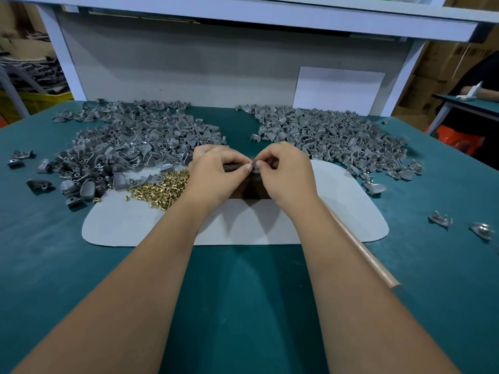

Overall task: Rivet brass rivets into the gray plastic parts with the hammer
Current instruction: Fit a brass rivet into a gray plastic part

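Pinching a small gray part (253, 166) between the fingertips of both hands, you hold it just above a dark block (252, 188) at the middle of the pale mat (151, 225). Your left hand (216, 171) has thumb and forefinger closed on the part's left side, and your right hand (283, 174) has thumb and forefinger curled against its right side, so the two hands meet at the part. Whether a rivet is already seated in it is too small to tell.

The loose brass rivets (159, 188) lie in a heap on the mat's left half, just beside your left wrist. One large pile of gray parts (127, 147) spreads over the table's far left, spilling onto the mat's far left corner. A second pile (337, 139) covers the far right, reaching the mat's far right edge. A few stray parts (440, 218) lie near the table's right edge, and others sit well out toward the left edge.

The hammer's wooden handle (361, 247) runs slantwise under your right forearm, from the mat's near right corner toward the near edge of the green table (243, 306); its head is hidden behind your right hand.
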